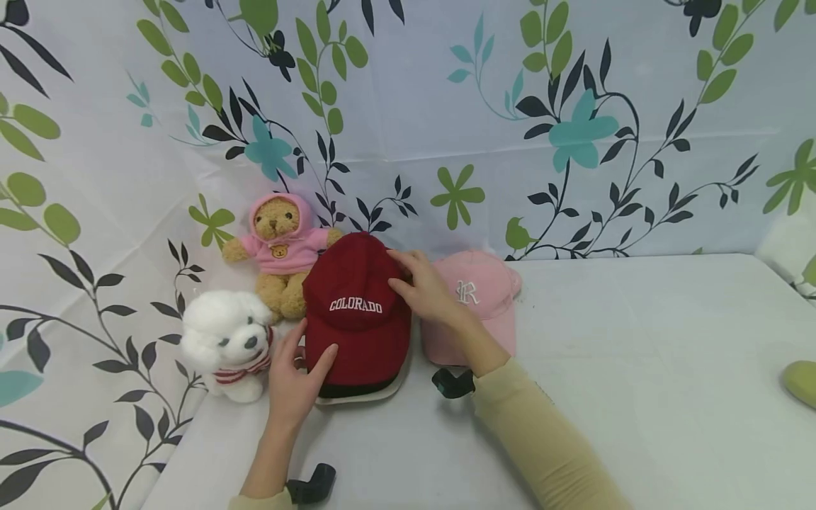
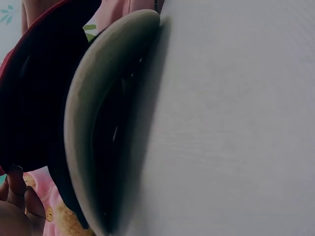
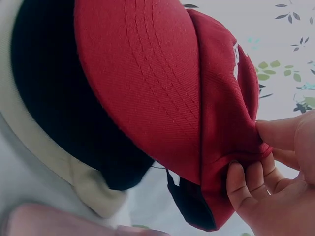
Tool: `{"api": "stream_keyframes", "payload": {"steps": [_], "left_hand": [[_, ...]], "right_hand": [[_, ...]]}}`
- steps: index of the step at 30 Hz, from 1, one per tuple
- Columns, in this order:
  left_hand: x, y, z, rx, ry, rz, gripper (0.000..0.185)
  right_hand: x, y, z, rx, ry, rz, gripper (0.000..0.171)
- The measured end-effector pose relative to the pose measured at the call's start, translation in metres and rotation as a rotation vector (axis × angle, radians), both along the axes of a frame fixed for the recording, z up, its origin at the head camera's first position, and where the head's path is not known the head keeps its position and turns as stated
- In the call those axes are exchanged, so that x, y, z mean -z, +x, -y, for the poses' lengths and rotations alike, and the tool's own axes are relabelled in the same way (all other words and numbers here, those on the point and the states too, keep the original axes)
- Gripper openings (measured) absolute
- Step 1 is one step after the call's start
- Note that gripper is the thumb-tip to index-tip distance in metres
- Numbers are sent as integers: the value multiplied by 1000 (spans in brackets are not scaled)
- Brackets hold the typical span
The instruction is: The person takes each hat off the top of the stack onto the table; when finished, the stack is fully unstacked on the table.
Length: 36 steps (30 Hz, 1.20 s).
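Pinching the right side of the crown of the dark red fabric cap with white COLORADO lettering (image 1: 357,329), the right hand (image 1: 431,287) has its thumb on one face of the cloth and its fingers curled against the other. The left hand (image 1: 292,382) is at the left edge of the brim, thumb and fingers spread around that edge, a fingertip touching it; whether it pinches, I cannot tell.

The red cap's long axis runs near to far, brim near, crown far. From the right hand's grip the cap lies to the left and near; the right hand is closer to the crown, the left hand closer to the brim. Beneath it is a black cap (image 3: 47,86), and under that a cream cap (image 2: 78,128) on the white-covered table (image 1: 637,368).

Just to the right sits a pink cap with a white R (image 1: 487,301). To the left are a white plush dog (image 1: 223,333) and, farther back, a tan teddy bear in a pink hoodie (image 1: 280,255).
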State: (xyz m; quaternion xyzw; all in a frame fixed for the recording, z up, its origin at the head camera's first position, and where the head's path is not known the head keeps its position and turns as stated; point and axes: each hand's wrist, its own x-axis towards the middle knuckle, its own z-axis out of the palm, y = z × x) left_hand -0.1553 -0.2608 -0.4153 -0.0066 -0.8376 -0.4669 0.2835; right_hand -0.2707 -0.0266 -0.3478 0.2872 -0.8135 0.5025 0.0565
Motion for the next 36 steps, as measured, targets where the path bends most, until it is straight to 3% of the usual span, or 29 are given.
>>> {"api": "stream_keyframes", "payload": {"steps": [9,16,22,36], "left_hand": [[-17,-7,-14,37,0,-22,63],[-26,-13,-29,60,29,12,66],[-34,-22,-42,135,60,-8,67],[-36,-39,-82,249,84,-33,66]], "right_hand": [[-20,0,-21,-17,3,34,54],[-34,0,-38,-7,18,-13,53],[-44,1,-57,9,-2,-53,51],[-51,1,-106,53,34,-76,50]]}}
